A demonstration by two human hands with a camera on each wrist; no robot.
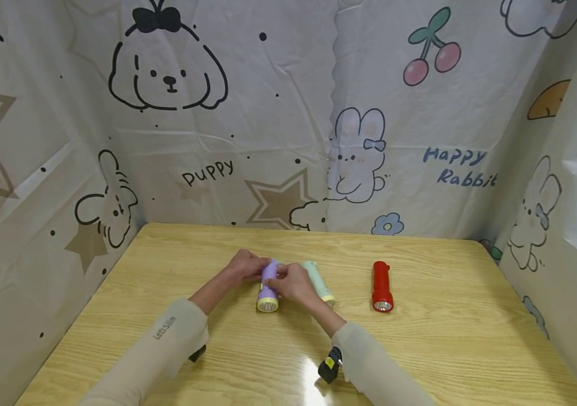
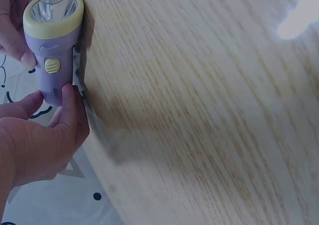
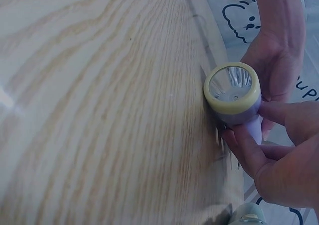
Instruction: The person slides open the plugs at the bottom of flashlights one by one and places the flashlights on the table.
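Note:
A purple flashlight point(image 1: 269, 277) with a yellow rim is held between both hands over the table, its lens facing the head camera's near side. In the left wrist view, my left hand point(image 2: 42, 145) pinches its tail end between thumb and fingers; a yellow switch point(image 2: 52, 65) shows on the barrel. My right hand point(image 3: 286, 160) grips the barrel just behind the yellow head, as the right wrist view shows. Beside the right hand lies a mint green flashlight point(image 1: 317, 281), partly hidden by that hand. Farther right lies a red flashlight point(image 1: 381, 282), lens toward the near edge.
The wooden table point(image 1: 445, 338) carries all three flashlights. Patterned cloth point(image 1: 278, 101) hangs along its back and both sides. A black wrist device point(image 1: 330, 365) is strapped at the right sleeve.

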